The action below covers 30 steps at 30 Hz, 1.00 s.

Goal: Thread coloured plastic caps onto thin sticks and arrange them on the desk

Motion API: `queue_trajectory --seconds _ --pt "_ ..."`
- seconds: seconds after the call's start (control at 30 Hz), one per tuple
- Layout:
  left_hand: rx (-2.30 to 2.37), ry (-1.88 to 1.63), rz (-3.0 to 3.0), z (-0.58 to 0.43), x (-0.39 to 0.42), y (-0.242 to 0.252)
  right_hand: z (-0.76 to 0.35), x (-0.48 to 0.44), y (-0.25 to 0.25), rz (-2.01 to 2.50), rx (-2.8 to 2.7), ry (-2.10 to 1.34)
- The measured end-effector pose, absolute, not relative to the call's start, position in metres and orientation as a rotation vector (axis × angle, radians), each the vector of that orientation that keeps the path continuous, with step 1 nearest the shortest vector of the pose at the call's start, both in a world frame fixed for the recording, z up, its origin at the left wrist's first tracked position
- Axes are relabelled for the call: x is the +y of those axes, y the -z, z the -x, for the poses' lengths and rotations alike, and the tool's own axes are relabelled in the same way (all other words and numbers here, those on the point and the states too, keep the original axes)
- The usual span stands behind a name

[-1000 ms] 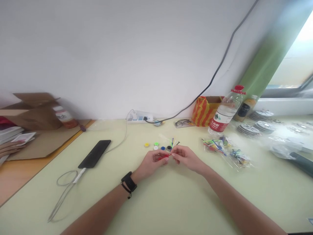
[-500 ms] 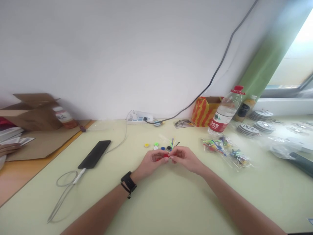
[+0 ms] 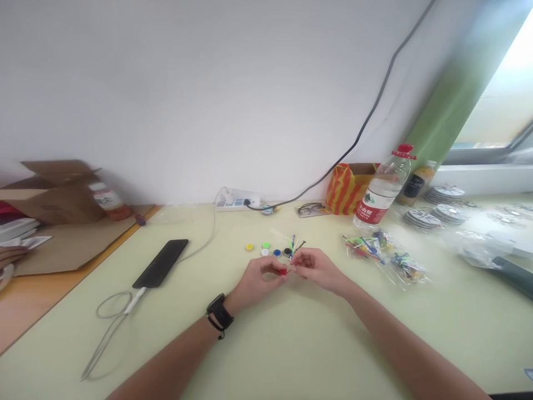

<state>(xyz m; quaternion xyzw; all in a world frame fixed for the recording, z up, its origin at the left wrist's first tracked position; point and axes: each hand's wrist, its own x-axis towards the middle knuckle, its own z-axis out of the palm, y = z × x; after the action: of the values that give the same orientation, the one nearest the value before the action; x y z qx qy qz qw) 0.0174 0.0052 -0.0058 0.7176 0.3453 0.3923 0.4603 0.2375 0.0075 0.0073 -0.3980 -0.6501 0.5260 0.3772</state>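
Over the pale table my left hand (image 3: 259,279) pinches a small red round piece (image 3: 283,271) between thumb and fingertips. Close beside it on the right, my right hand (image 3: 315,268) has its thumb and index finger closed on a thin red stick (image 3: 290,270), its end pointing at the red piece; whether the two touch I cannot tell. Just beyond the fingers lie small discs: yellow (image 3: 249,247), green (image 3: 265,245), white (image 3: 265,252), blue (image 3: 277,253) and black (image 3: 287,252). A few thin coloured sticks (image 3: 293,243) lie behind my right fingertips.
Clear bags of coloured parts (image 3: 366,248) lie to the right, near a large water bottle (image 3: 378,191) and a striped bag (image 3: 343,189). A black phone (image 3: 161,263) with its cable lies left. Behind is a power strip (image 3: 237,203). Another person's hand (image 3: 11,254) shows far left.
My hands have drawn slightly apart at the fingertips, so the red round piece and the thin red stick now show between them. The other person's hand has shifted slightly.
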Motion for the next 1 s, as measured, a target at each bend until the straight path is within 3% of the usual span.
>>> queue_trajectory --seconds 0.6,0.83,1.0 --pt "0.711 -0.947 -1.57 -0.018 0.004 0.001 -0.238 0.009 -0.005 0.922 -1.604 -1.351" --pt "0.771 -1.02 -1.411 -0.016 0.013 0.002 -0.245 0.016 -0.002 0.995 -1.603 -1.037" --pt "0.767 -1.017 -1.358 -0.015 0.017 0.004 -0.241 0.007 -0.004 0.953 -1.762 -1.032"
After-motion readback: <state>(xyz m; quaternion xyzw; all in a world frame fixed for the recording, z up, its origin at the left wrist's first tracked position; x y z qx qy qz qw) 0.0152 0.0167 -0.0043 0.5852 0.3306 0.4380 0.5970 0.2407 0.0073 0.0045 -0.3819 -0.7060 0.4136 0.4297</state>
